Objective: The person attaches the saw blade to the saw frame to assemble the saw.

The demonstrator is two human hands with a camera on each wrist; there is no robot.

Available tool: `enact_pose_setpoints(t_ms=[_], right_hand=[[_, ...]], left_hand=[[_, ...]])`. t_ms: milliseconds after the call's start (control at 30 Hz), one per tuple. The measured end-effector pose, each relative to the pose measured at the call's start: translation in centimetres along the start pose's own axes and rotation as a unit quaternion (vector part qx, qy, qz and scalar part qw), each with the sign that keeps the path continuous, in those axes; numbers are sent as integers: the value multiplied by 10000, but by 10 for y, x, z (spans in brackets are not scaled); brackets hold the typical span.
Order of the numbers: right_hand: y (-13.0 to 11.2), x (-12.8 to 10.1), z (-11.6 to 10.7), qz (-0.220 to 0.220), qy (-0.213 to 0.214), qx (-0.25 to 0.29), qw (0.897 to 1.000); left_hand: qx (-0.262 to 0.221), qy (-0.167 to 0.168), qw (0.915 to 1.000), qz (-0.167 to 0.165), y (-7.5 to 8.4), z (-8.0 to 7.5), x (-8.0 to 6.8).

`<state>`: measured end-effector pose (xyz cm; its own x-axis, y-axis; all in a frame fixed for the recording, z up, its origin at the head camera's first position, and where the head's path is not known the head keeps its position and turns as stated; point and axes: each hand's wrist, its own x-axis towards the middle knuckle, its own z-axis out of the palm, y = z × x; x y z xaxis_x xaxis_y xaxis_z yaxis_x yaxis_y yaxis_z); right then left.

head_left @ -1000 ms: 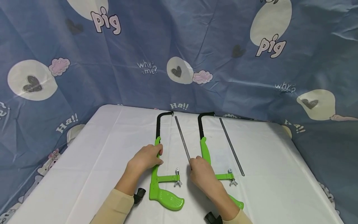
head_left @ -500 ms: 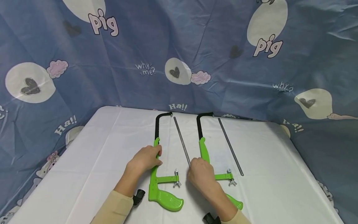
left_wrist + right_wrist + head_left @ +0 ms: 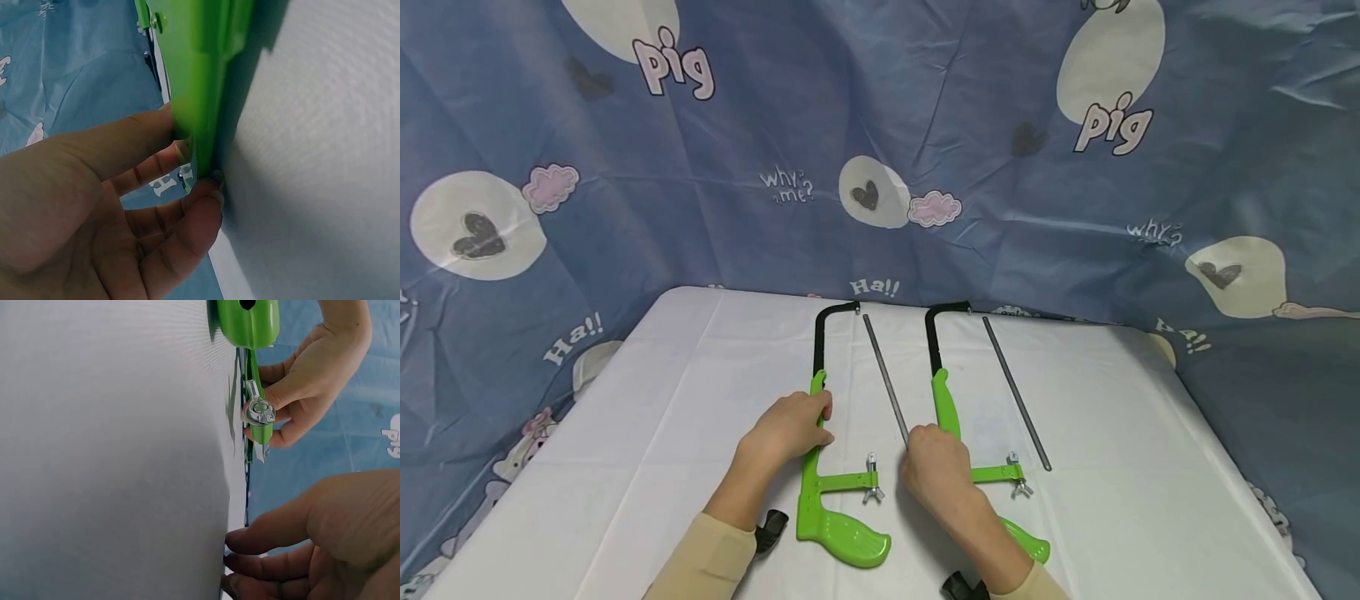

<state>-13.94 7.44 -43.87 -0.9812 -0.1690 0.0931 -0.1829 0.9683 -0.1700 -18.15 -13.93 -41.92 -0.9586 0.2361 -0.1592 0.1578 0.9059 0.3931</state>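
Observation:
A green and black hacksaw frame [image 3: 810, 479] lies on the white table with no blade fitted. My left hand [image 3: 790, 425] grips its green spine; in the left wrist view, thumb and fingers sit on either side of the green metal [image 3: 206, 94]. To its right a narrow grey hacksaw blade [image 3: 886, 379] slants along the tabletop. The fingers of my right hand [image 3: 938, 471] pinch its near end, which they hide. Seen from the right wrist, my right hand's thumb and fingertips [image 3: 234, 540] meet at the table surface, where the blade cannot be made out.
Beneath my right forearm lies a second green hacksaw frame [image 3: 947, 408], partly covered. Another grey blade [image 3: 1017, 392] rests to its right. Each frame has a wing nut [image 3: 873, 495] on its crossbar. A blue printed cloth [image 3: 737, 217] hangs behind the table [image 3: 1135, 467].
The head view has shifted slightly, so everything appears a little further left. Both hands keep their places on the hacksaw frame and the blade.

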Motion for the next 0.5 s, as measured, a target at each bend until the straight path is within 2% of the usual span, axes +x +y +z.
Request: enact_pose_setpoints(t_ms=[500], right_hand=[[3, 2, -1, -149, -57, 536, 9984]], left_hand=[[24, -11, 10000, -16, 0, 0, 1]])
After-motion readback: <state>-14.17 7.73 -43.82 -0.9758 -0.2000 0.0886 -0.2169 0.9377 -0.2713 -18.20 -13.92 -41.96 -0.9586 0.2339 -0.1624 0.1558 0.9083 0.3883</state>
